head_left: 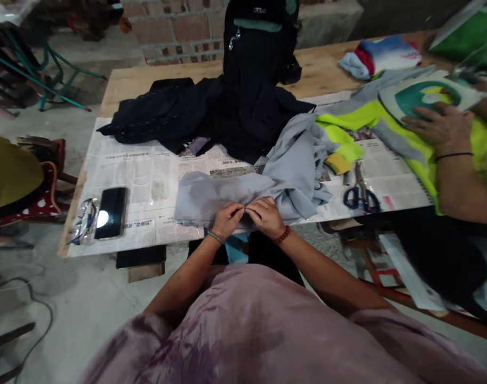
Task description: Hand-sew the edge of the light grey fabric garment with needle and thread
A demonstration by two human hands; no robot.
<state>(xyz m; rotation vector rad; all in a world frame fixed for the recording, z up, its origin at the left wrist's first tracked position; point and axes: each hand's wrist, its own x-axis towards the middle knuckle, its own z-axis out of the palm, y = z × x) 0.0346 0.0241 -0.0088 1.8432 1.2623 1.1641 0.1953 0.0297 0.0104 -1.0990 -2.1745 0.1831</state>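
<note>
A grey piece of fabric (227,189) lies spread along the front edge of the newspaper-covered table, its right part bunched in folds. My left hand (226,218) pinches the fabric's near edge, fingers closed. Close beside it, my right hand (267,216) pinches the same edge, the two sets of fingertips almost touching. Whatever fine detail lies between the fingertips is too small to make out. Blue-handled scissors (361,194) rest to the right of my hands.
Dark clothing (179,114) and a black backpack (259,48) lie behind the fabric. A phone (111,213) and glasses (83,221) sit at left. On the right, another person's hand (447,128) rests by an iron (423,98) over a yellow-and-grey garment (403,136).
</note>
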